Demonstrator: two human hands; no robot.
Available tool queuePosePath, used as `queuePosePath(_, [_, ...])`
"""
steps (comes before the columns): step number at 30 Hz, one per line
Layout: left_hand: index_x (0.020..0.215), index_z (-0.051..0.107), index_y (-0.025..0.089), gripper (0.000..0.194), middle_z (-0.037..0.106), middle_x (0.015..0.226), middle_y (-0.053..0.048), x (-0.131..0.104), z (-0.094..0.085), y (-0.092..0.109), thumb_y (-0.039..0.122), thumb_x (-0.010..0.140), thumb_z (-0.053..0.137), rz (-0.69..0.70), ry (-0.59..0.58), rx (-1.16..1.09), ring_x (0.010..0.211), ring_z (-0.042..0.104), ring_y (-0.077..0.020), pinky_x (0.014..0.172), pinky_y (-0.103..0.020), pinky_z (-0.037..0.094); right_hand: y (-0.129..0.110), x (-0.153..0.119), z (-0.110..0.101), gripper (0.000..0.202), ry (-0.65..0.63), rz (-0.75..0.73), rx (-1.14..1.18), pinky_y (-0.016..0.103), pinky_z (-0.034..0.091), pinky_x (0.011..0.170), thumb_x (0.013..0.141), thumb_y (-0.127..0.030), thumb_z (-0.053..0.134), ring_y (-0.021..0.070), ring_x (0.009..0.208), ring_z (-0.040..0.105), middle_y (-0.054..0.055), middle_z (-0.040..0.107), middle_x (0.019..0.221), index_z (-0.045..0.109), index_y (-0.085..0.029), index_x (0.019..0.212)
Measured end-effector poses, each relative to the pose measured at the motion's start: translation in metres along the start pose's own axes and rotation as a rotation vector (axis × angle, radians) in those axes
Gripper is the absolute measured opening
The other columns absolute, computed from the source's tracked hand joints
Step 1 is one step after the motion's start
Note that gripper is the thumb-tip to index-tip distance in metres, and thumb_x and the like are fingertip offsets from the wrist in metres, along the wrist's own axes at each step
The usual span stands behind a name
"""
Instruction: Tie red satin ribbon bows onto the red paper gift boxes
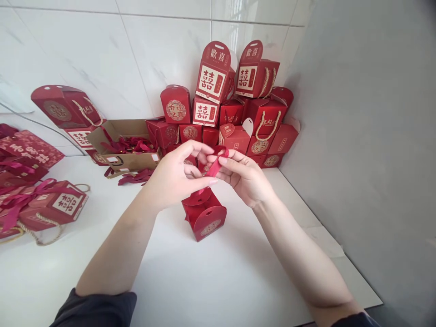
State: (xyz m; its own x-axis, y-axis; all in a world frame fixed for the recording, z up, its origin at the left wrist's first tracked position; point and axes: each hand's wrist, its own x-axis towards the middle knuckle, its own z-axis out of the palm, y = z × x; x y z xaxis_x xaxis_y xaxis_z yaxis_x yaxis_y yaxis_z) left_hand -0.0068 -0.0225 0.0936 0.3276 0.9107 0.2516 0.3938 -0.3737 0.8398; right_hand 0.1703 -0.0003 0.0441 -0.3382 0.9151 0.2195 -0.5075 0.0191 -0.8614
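A looped red ribbon is held up between both hands. My right hand pinches its upper part between thumb and fingers. On the other side my left hand is curled beside the ribbon, thumb stretched along its lower end; whether its fingertips grip the ribbon is hard to make out. Below the hands a small red gift box stands on the white table, its rounded flaps apart at the top and a round gold emblem on the front. The ribbon hangs close above this box.
Behind the hands, red gift boxes are stacked against the tiled wall. An open cardboard box of dark red ribbons is at back left, with loose ribbons before it. More red boxes lie at left. A grey panel borders the right.
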Motion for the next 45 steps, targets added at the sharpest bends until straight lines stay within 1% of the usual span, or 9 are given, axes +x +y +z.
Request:
queuePosePath(6, [0.087, 0.069, 0.018, 0.027, 0.07, 0.074, -0.004, 0.006, 0.001, -0.007, 0.043, 0.075, 0.072, -0.105, -0.111, 0.056, 0.066, 0.067, -0.0176, 0.06, -0.029, 0.054, 0.003, 0.003, -0.001, 0.022, 0.111, -0.004, -0.003, 0.024, 0.054, 0.081, 0.073, -0.034, 0.078, 0.0121, 0.085, 0.07, 0.0, 0.075, 0.092, 0.073, -0.024, 0.092])
queuePosePath(12, [0.065, 0.069, 0.016, 0.032, 0.059, 0.052, 0.002, 0.0, 0.004, 0.002, 0.044, 0.08, 0.066, -0.043, -0.269, 0.266, 0.047, 0.048, -0.0077, 0.044, -0.021, 0.034, 0.001, 0.009, -0.009, 0.023, 0.239, -0.04, -0.001, 0.021, 0.056, 0.068, 0.073, -0.037, 0.078, 0.013, 0.078, 0.072, 0.002, 0.077, 0.084, 0.074, -0.021, 0.088])
queuePosePath(17, [0.059, 0.063, 0.015, 0.031, 0.06, 0.054, 0.004, -0.005, 0.014, 0.01, 0.037, 0.081, 0.066, 0.035, -0.375, 0.308, 0.048, 0.048, -0.0057, 0.047, -0.019, 0.035, 0.002, 0.02, -0.032, 0.022, 0.325, -0.044, -0.02, 0.018, 0.055, 0.059, 0.069, -0.034, 0.08, 0.0139, 0.075, 0.073, 0.004, 0.077, 0.083, 0.073, -0.018, 0.083])
queuePosePath(23, [0.06, 0.059, 0.016, 0.03, 0.064, 0.057, 0.002, -0.012, 0.027, 0.012, 0.034, 0.084, 0.061, -0.046, -0.583, 0.24, 0.05, 0.056, -0.008, 0.051, -0.019, 0.043, 0.0, 0.031, -0.057, 0.012, 0.413, -0.043, 0.041, 0.015, 0.056, 0.062, 0.073, -0.021, 0.077, 0.0114, 0.076, 0.073, 0.002, 0.076, 0.081, 0.07, -0.017, 0.082])
queuePosePath(26, [0.063, 0.058, 0.016, 0.028, 0.066, 0.06, 0.0, -0.015, 0.031, 0.009, 0.035, 0.084, 0.06, -0.111, -0.639, 0.179, 0.052, 0.06, -0.011, 0.051, -0.02, 0.045, -0.009, 0.032, -0.062, 0.003, 0.399, 0.01, 0.181, 0.012, 0.058, 0.067, 0.083, -0.015, 0.066, 0.0081, 0.078, 0.072, 0.001, 0.075, 0.083, 0.069, -0.016, 0.084])
queuePosePath(31, [0.074, 0.066, 0.016, 0.02, 0.071, 0.068, -0.003, -0.013, 0.032, 0.004, 0.035, 0.079, 0.065, -0.178, -0.629, 0.075, 0.053, 0.062, -0.0126, 0.05, -0.022, 0.046, -0.031, 0.027, -0.068, 0.017, 0.323, 0.103, 0.357, 0.01, 0.058, 0.065, 0.093, -0.011, 0.051, 0.0034, 0.064, 0.067, -0.002, 0.07, 0.074, 0.064, -0.016, 0.083])
queuePosePath(34, [0.075, 0.069, 0.016, 0.019, 0.07, 0.066, -0.002, -0.008, 0.027, 0.002, 0.035, 0.078, 0.065, -0.215, -0.633, 0.086, 0.051, 0.061, -0.0124, 0.052, -0.023, 0.046, -0.041, 0.024, -0.08, 0.015, 0.359, -0.026, 0.356, 0.007, 0.057, 0.066, 0.093, -0.013, 0.053, 0.0018, 0.065, 0.066, -0.004, 0.068, 0.074, 0.064, -0.017, 0.084])
queuePosePath(38, [0.063, 0.065, 0.016, 0.022, 0.068, 0.063, -0.001, -0.006, 0.023, 0.001, 0.032, 0.078, 0.063, -0.257, -0.805, 0.164, 0.053, 0.061, -0.0119, 0.049, -0.021, 0.044, -0.051, 0.024, -0.109, 0.009, 0.541, -0.236, 0.198, 0.007, 0.058, 0.071, 0.09, -0.013, 0.059, 0.0035, 0.076, 0.069, -0.003, 0.07, 0.085, 0.065, -0.019, 0.086])
queuePosePath(45, [0.05, 0.058, 0.016, 0.032, 0.062, 0.049, 0.0, -0.011, 0.029, 0.0, 0.026, 0.08, 0.063, -0.047, -1.098, 0.424, 0.045, 0.052, -0.0095, 0.047, -0.022, 0.036, -0.063, 0.019, -0.137, 0.012, 0.603, -0.38, 0.066, 0.008, 0.057, 0.063, 0.086, -0.011, 0.059, 0.0027, 0.071, 0.065, -0.004, 0.068, 0.087, 0.062, -0.022, 0.083])
